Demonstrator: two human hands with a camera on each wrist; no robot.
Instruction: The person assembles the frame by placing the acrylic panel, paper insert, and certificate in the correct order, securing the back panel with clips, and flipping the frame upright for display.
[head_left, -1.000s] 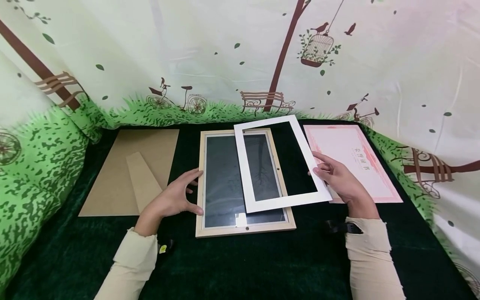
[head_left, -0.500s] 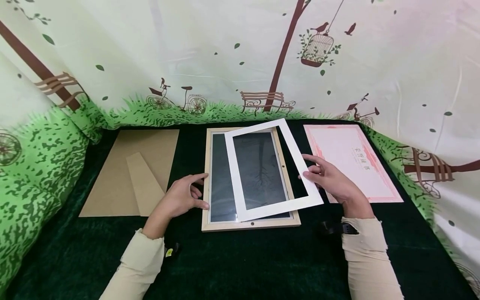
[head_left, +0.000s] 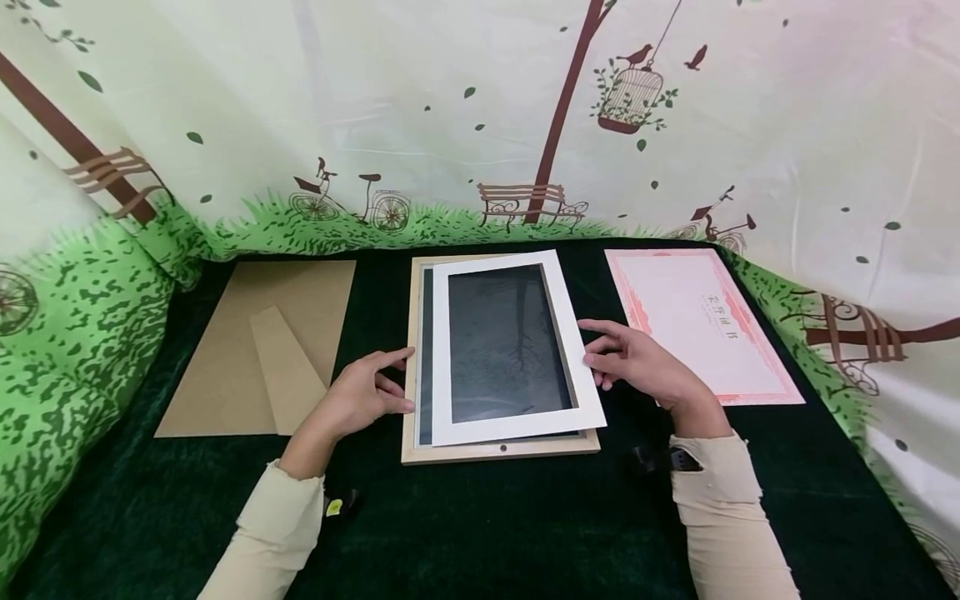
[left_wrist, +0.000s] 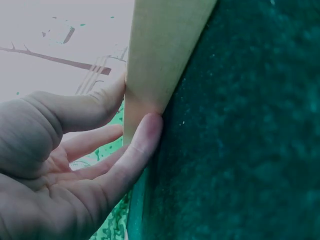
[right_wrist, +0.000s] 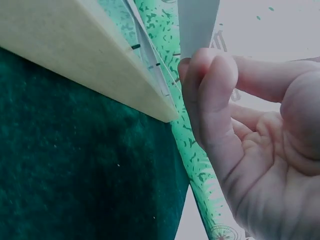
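In the head view, a light wooden picture frame (head_left: 410, 433) with a dark glassy panel lies on the dark green cloth. My right hand (head_left: 633, 367) pinches the right edge of a white picture mat (head_left: 517, 421) between thumb and fingers, and the right wrist view shows this mat (right_wrist: 197, 27) raised above the frame's side. The mat overlaps most of the frame, slightly turned against it. My left hand (head_left: 363, 387) rests its thumb and fingertips against the frame's left side; in the left wrist view a fingertip (left_wrist: 149, 127) touches the outer wood.
To the left lies a brown backing board (head_left: 217, 350) with an easel leg (head_left: 281, 358) on it. On the right is a pink-bordered certificate sheet (head_left: 678, 317). A printed curtain (head_left: 412, 92) stands behind the dark green cloth (head_left: 510, 533).
My right hand has brought the mat left and straightened it over the frame. The frame shifted slightly right and away from me earlier, with my left hand at its side.
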